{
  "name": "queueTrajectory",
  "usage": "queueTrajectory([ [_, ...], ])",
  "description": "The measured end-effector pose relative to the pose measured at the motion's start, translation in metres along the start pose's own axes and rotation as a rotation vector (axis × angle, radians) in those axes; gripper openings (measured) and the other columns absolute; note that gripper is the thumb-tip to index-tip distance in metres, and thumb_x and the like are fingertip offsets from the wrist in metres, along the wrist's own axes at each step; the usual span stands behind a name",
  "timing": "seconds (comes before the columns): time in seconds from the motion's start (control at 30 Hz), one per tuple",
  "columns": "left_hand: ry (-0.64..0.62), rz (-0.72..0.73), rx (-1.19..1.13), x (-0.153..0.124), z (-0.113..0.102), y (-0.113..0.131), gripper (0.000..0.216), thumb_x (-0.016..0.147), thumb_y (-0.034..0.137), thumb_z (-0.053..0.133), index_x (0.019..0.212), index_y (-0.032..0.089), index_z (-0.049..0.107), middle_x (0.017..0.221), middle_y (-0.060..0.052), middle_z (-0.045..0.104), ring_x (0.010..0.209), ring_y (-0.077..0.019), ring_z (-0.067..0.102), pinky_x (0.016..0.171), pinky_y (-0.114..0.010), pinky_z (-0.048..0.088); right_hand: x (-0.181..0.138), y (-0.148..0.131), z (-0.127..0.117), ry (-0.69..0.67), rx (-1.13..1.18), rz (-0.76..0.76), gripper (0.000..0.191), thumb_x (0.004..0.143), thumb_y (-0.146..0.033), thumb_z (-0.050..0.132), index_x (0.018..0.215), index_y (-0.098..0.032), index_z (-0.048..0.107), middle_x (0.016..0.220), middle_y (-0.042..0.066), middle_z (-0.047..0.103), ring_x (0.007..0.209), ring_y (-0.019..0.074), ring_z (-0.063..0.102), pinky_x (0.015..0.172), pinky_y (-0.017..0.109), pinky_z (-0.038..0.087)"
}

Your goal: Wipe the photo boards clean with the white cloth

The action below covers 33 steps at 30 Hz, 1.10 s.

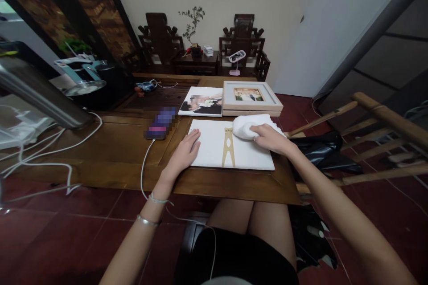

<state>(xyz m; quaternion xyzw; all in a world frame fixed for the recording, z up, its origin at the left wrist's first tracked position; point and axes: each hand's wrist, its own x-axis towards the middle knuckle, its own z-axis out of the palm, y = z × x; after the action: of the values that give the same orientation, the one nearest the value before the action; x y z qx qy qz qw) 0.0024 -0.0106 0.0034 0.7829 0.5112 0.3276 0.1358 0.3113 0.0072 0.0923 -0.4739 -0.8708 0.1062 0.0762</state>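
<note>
On the wooden table lies a white picture panel (209, 144), back side up, with a tan easel-type stand (228, 147) along its middle. My left hand (185, 151) rests flat on the panel's left edge, fingers stretched out. A bunched white cloth (249, 127) is gripped in my right hand (270, 138) and pressed on the panel's upper right part, beside the stand's top. The cloth covers that corner of the panel.
Behind the panel lie a photo print (202, 102) and framed pictures (252, 98). A phone (161, 123) on a white cable (143, 169) is at the left, near a metal post (43, 89). A wooden chair (374, 102) stands at the right.
</note>
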Motion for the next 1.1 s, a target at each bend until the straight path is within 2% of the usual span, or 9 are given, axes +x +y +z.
queueTrajectory([
  [0.17,-0.010,0.003,0.000,0.000,-0.001,0.000,0.046,0.093,0.033,0.038,0.129,0.009,0.053,0.141,-0.017,0.048,0.135,-0.0255,0.039,0.114,-0.045,0.028,0.032,0.011,-0.008,0.013,0.015,0.047,0.023,0.065,-0.006,0.041,0.078,-0.018,0.056,0.084,0.009,0.064,0.084,0.0245,0.057,0.075,0.030,0.037],
  [0.3,-0.006,-0.003,0.001,0.000,-0.001,0.001,0.045,0.093,0.033,0.038,0.129,0.011,0.053,0.141,-0.016,0.048,0.135,-0.0255,0.039,0.113,-0.047,0.028,0.027,0.005,-0.005,0.028,-0.007,0.047,0.023,0.066,-0.006,0.040,0.077,-0.018,0.057,0.082,0.010,0.065,0.081,0.0251,0.058,0.073,0.031,0.038],
  [0.4,-0.008,0.002,0.014,0.000,-0.001,0.001,0.045,0.093,0.033,0.038,0.129,0.011,0.053,0.141,-0.015,0.048,0.135,-0.0249,0.039,0.113,-0.046,0.028,0.006,-0.008,0.004,0.019,-0.042,0.051,0.022,0.067,-0.007,0.040,0.076,-0.018,0.056,0.079,0.010,0.066,0.079,0.0258,0.059,0.073,0.032,0.039],
  [0.5,-0.005,0.009,0.020,0.000,0.000,0.000,0.045,0.093,0.032,0.037,0.129,0.011,0.053,0.141,-0.015,0.048,0.135,-0.0246,0.039,0.113,-0.046,0.029,-0.028,-0.025,0.019,0.012,-0.082,0.053,0.025,0.066,-0.005,0.039,0.077,-0.019,0.057,0.084,0.011,0.068,0.089,0.0276,0.062,0.088,0.038,0.039],
  [0.63,-0.007,0.013,0.031,0.000,0.000,0.000,0.046,0.093,0.032,0.036,0.129,0.007,0.053,0.141,-0.017,0.047,0.135,-0.0249,0.038,0.114,-0.045,0.028,-0.080,-0.053,0.037,0.042,-0.062,-0.013,0.035,0.064,-0.002,0.039,0.089,-0.017,0.059,0.127,0.018,0.058,0.131,0.0303,0.040,0.107,0.053,0.025],
  [0.77,-0.005,0.019,0.031,0.000,0.001,-0.001,0.047,0.093,0.031,0.036,0.129,0.006,0.053,0.141,-0.018,0.047,0.135,-0.0256,0.038,0.114,-0.045,0.027,-0.114,-0.072,0.034,-0.056,-0.001,-0.030,0.040,0.061,-0.003,0.042,0.092,-0.020,0.061,0.138,0.017,0.050,0.136,0.0299,0.033,0.110,0.058,0.020],
  [0.93,-0.003,0.012,0.023,0.000,0.001,0.000,0.046,0.093,0.032,0.037,0.129,0.008,0.053,0.141,-0.018,0.047,0.135,-0.0260,0.038,0.114,-0.046,0.027,-0.113,-0.073,0.013,-0.119,0.054,-0.049,0.041,0.060,-0.002,0.040,0.088,-0.024,0.061,0.121,0.009,0.062,0.127,0.0284,0.046,0.105,0.049,0.032],
  [1.03,-0.004,0.009,0.021,0.000,0.000,0.001,0.046,0.093,0.033,0.037,0.129,0.008,0.053,0.141,-0.017,0.048,0.135,-0.0255,0.038,0.114,-0.045,0.027,-0.092,-0.063,0.008,-0.129,0.022,-0.043,0.032,0.064,-0.003,0.039,0.081,-0.021,0.059,0.096,0.009,0.067,0.105,0.0276,0.058,0.095,0.042,0.038],
  [1.1,-0.003,0.007,0.017,0.000,0.000,0.001,0.047,0.093,0.033,0.037,0.128,0.008,0.054,0.141,-0.018,0.048,0.135,-0.0256,0.039,0.114,-0.045,0.027,-0.071,-0.052,0.009,-0.117,-0.016,-0.025,0.027,0.065,-0.004,0.039,0.078,-0.020,0.058,0.080,0.008,0.065,0.090,0.0262,0.060,0.087,0.037,0.040],
])
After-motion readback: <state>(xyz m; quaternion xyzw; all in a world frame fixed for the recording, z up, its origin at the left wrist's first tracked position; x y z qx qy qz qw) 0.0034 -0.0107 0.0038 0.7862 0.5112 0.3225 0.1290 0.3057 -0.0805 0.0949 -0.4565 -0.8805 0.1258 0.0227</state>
